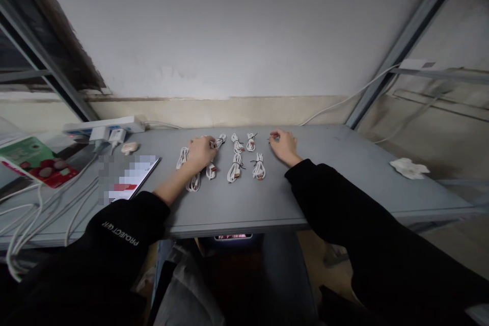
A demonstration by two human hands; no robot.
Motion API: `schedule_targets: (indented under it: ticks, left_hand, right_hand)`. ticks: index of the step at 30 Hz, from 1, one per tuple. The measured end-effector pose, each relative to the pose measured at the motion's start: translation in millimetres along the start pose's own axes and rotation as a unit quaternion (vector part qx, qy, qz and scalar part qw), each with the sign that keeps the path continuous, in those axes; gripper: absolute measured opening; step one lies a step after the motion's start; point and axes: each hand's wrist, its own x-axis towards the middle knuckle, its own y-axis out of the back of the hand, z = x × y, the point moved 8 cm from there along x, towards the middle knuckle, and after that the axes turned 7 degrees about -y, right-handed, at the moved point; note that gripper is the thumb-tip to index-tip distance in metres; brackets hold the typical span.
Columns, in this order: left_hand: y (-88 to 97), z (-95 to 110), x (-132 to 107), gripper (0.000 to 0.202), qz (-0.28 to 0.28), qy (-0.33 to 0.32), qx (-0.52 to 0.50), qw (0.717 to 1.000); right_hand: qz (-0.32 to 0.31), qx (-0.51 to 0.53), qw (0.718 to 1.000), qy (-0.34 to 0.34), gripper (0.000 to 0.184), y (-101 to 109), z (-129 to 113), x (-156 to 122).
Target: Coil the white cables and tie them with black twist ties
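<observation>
White USB cables, each coiled and tied in black, lie in loose rows on the grey table (214, 209). My left hand (201, 153) is over the left part of the group, fingers curled in at the near end of one coiled cable (220, 140); the hand partly covers that cable and its neighbours. Right of the group is my right hand (284, 146), its thumb and fingers closed together beside a small dark bit I cannot make out. Between the hands are a back cable (251, 142) and a front cable (259, 167) with orange-lined plugs.
A lit phone (139, 175) lies left of the cables, its screen partly blurred out. Behind it are a power strip (110, 125) with plugged-in chargers and a green-and-red box (42, 160). Loose white cords trail at left. Crumpled tissue (409, 168) sits far right, near a metal post (385, 69).
</observation>
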Motion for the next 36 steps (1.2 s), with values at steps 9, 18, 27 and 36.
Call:
schedule_targets:
  ticks: [9,18,27,36]
  left_hand:
    - [18.1,-0.2,0.5,0.021,0.167,-0.057,-0.119,0.977]
    - [52.3,50.9,-41.6,0.009,0.352,-0.339,-0.150,0.859]
    - [21.7,76.1,-47.1,0.015,0.244,-0.373,-0.182,0.876]
    - [7.3,82.0,-39.9,0.048,0.148,-0.342,-0.124,0.920]
  right_hand:
    - [0.035,0.040,0.998,0.031,0.019,4.7,-4.0,-0.9]
    - [0.067,0.193,0.942,0.267,0.028,34.0,-66.3,-45.9]
    - [0.077,0.295,0.910,0.280,0.018,37.5,-72.1,-60.9]
    - [0.079,0.288,0.874,0.383,0.008,45.5,-95.3,-92.0]
